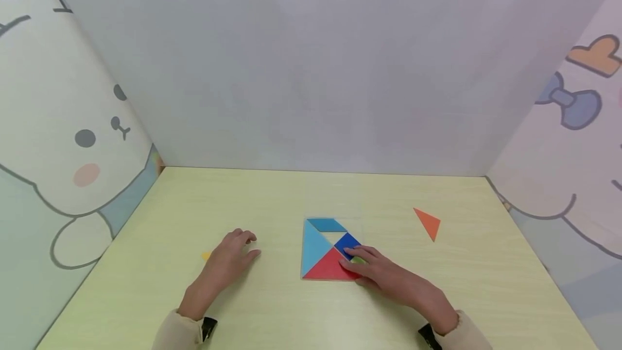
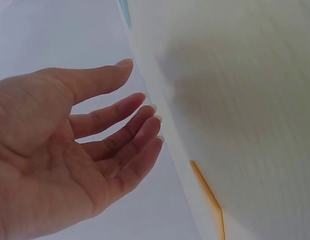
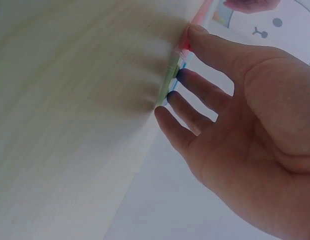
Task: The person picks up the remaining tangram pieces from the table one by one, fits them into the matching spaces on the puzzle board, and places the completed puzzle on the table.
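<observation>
Tangram pieces lie together on the table in the head view: a light blue triangle (image 1: 312,250), a blue parallelogram (image 1: 326,224), a dark blue square (image 1: 345,242) and a red triangle (image 1: 324,267). My right hand (image 1: 393,278) rests its fingertips over their right side. Beneath it a green piece (image 1: 358,260) shows only in part. In the right wrist view the thumb touches the red triangle's edge, and fingertips meet the green piece (image 3: 167,82). My left hand (image 1: 224,261) hovers with loosely bent fingers, holding nothing. Beside its wrist lies a yellow piece (image 1: 206,256), mostly hidden.
An orange triangle (image 1: 430,224) lies apart at the right of the pale wooden table (image 1: 243,193). Behind stands a plain grey-white wall (image 1: 320,69). Cartoon-printed panels (image 1: 58,123) rise at both sides.
</observation>
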`<state>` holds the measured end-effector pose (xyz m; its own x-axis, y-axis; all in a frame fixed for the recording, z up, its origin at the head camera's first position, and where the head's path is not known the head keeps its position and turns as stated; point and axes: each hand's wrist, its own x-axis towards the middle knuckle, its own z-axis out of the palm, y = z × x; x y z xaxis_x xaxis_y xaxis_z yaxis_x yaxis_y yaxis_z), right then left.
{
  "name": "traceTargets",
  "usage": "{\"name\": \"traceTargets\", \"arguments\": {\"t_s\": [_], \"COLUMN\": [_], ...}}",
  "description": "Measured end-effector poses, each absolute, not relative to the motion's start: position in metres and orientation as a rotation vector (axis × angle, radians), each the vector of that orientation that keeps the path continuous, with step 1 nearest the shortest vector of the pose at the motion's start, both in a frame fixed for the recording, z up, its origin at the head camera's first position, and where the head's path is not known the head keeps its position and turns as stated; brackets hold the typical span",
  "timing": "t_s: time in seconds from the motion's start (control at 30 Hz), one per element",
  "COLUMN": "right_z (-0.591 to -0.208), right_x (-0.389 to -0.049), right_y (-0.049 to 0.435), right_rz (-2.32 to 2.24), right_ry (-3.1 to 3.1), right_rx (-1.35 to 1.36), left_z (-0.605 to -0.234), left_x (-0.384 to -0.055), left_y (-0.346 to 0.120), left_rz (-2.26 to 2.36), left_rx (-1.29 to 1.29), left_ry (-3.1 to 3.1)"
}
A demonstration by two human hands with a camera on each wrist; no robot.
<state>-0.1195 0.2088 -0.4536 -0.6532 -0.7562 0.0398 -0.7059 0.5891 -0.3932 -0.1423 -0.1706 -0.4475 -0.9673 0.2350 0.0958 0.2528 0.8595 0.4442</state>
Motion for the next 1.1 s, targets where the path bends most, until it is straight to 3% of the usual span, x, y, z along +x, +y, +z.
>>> {"name": "traceTargets", "arguments": {"t_s": [1.1], "right_z": [-0.453], "right_x": [-0.12], "right_y": [0.208], "right_rz": [-0.539], "right_ry": [2.689], "right_rx": [-1.227], "left_z": [-0.449], "left_x": [-0.143], "left_y": [-0.221], "left_rz": [-0.761], "left_rx": [-0.305], "left_ry": [-3.086]}}
